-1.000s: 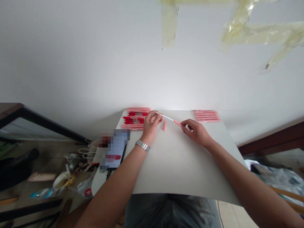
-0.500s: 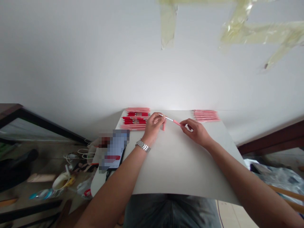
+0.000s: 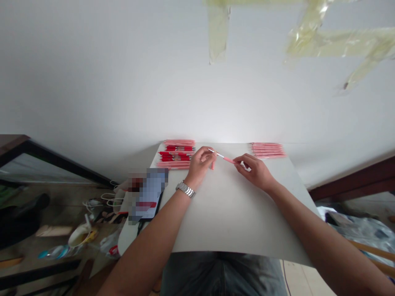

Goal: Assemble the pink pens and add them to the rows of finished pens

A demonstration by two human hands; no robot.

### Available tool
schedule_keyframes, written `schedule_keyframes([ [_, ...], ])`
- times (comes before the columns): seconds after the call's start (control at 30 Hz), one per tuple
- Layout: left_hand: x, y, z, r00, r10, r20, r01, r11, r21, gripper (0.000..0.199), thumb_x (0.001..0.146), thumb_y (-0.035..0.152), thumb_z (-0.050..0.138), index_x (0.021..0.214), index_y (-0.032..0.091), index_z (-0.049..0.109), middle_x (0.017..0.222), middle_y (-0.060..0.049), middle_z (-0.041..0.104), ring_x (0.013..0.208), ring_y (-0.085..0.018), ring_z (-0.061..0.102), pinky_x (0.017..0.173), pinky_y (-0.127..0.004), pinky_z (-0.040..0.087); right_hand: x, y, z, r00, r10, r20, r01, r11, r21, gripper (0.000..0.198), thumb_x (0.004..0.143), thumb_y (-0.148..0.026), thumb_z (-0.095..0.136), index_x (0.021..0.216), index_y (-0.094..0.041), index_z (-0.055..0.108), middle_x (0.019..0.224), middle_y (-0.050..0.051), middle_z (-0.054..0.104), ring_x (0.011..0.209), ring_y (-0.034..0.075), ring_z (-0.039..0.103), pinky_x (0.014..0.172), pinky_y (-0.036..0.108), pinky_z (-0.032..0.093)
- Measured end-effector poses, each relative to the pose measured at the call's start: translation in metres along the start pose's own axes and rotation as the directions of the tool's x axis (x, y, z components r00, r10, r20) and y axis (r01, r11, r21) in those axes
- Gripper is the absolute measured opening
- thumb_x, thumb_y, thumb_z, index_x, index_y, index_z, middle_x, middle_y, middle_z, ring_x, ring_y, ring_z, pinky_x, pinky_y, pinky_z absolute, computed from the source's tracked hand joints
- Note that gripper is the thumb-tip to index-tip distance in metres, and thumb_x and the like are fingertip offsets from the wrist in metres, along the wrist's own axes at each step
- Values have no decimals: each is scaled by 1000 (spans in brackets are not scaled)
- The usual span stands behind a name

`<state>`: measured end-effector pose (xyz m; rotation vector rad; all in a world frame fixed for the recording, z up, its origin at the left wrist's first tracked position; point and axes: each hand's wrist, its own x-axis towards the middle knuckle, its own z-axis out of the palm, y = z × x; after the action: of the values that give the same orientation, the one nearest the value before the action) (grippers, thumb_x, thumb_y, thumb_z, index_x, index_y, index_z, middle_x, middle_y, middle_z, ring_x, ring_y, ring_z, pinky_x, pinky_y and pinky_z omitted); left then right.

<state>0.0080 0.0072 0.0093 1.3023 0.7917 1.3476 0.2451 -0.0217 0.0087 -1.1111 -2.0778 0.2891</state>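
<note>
My left hand (image 3: 202,162), with a metal watch on its wrist, pinches a thin white pen refill (image 3: 220,155). The refill's far end meets a pink pen barrel (image 3: 228,160), which my right hand (image 3: 251,168) holds between thumb and fingertips. Both pieces are in line and slope down to the right above the table. A short pink piece (image 3: 212,165) shows just below my left fingers; whether it is held or lies on the table I cannot tell. Left of my left hand lie rows of pink pens (image 3: 174,164) and red pens (image 3: 175,157).
A stack of pink pens (image 3: 268,150) lies at the back right of the white table (image 3: 228,218). On the left edge rests a phone-like device (image 3: 149,195), its screen blurred. The wall (image 3: 185,82) rises directly behind the table. A bucket (image 3: 79,235) and cables are on the floor at left.
My left hand has shifted slightly to the right, carrying the refill toward the barrel, and less white shows between the hands. My right hand has stayed nearly still.
</note>
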Motion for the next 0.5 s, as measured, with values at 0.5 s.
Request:
schedule_keyframes([
  [0.5,-4,-2,2,995,-73,70,68,995,70,29,86,43,77,98,18,68,99,-7,72,87,-17,66,60,-23,46,1,0,0,999,-37,-39,35,998,-45,12,101,-28,59,106,-23,68,81,4,67,73,19,58,69,34,46],
])
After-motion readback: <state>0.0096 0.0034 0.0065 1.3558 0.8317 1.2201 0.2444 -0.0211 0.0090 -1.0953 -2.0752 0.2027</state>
